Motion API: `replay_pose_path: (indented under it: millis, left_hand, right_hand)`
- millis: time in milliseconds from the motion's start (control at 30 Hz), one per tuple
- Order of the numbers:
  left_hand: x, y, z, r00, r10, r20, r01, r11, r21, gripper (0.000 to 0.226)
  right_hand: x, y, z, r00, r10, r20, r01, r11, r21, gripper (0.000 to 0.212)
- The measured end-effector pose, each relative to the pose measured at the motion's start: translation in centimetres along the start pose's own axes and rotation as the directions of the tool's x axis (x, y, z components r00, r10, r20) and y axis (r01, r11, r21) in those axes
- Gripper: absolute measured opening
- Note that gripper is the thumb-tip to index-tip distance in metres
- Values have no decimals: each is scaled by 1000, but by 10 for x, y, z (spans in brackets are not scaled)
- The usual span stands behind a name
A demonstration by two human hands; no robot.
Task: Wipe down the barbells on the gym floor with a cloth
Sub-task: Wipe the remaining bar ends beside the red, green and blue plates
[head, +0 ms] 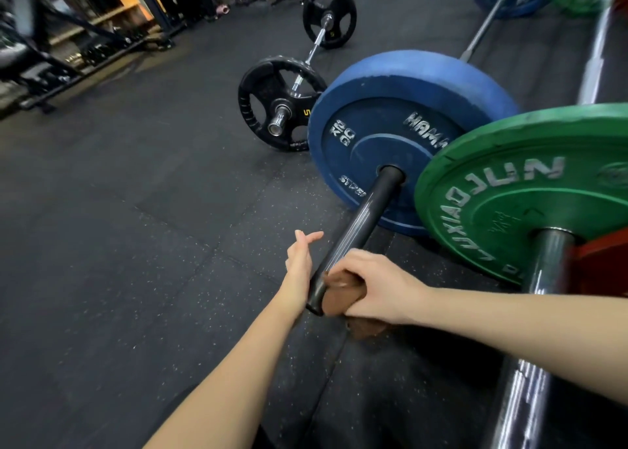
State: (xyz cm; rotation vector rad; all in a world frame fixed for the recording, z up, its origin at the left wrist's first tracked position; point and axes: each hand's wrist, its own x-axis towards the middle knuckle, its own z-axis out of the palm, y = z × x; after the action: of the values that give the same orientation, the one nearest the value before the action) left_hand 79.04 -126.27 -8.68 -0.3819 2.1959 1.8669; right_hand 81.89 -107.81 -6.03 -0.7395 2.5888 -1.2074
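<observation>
At the near end of the barbell sleeve, on the gym floor: right hand, fingers curled round the brown cloth; left hand open alongside, holding nothing. Unsteadied, the bar may roll, or the cloth may slip off the tip.

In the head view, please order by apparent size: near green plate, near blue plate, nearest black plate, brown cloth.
1-2. Green plate and blue plate look alike; green is nearer and cut off by the frame, so I do not rank them.
3. Black plate.
4. Brown cloth.
</observation>
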Motion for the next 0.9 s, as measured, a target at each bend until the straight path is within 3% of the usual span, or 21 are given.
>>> replay_pose_path:
  millis: [67, 167, 233, 300, 367, 433, 500, 533, 567, 600, 633, 767, 900]
  left_hand:
    - [2, 1, 3, 999, -19, 45, 18, 1000, 26, 83]
    - [-11, 23, 7, 991, 7, 131, -25, 991, 132, 45]
    - [-19, 27, 1, 992, 24, 125, -47, 983, 176, 38]
    - [-39, 41, 3, 962, 80, 263, -91, 995, 32, 54]
    - [-43, 52, -3, 958, 85, 275, -23, 974, -223, 65]
    - [-32, 59, -14, 979, 43, 198, 13, 962, -274, 56]
    - [-20, 69, -16, 995, -19, 101, 50, 947, -317, 45]
    - [-14, 71, -18, 999, -35, 41, 47, 941, -335, 41]
    - [-6, 70, -21, 998, -47, -42, 31, 945, -326, 37]
    - [1, 71, -25, 992, -36, -120, -1, 955, -295, 34]
    - [9, 74, -28, 984, -5, -177, -38, 969, -243, 34]
    - [44, 94, -15, 977, 144, -157, -136, 989, 62, 36]
    - [80, 113, 28, 982, 188, 2, -179, 931, 319, 32]
  right_hand:
    - [8, -2, -12, 975, 49, -216, -32, 996, 83, 41]
    - [33, -16, -30, 861, 243, -447, -103, 943, 315, 33]
    - [49, -26, -36, 812, 337, -477, -110, 890, 442, 29]
    - [60, -37, -35, 809, 359, -466, -72, 847, 527, 29]
    - [69, -47, -32, 847, 335, -412, -38, 813, 581, 32]
    - [77, -46, -30, 906, 278, -317, -27, 788, 615, 33]
    - [84, -27, -29, 937, 248, -244, -102, 866, 490, 43]
    - [83, -11, -29, 947, 242, -210, -186, 949, 256, 53]
    - [80, 7, -26, 952, 239, -192, -252, 967, -47, 62]
    - [75, 26, -20, 954, 226, -197, -275, 921, -275, 71]
    - [69, 40, -14, 950, 224, -219, -293, 882, -369, 80]
    - [67, 53, -3, 930, 221, -294, -322, 874, -364, 82]
    - [74, 46, 3, 865, 328, -379, -457, 827, -328, 105]
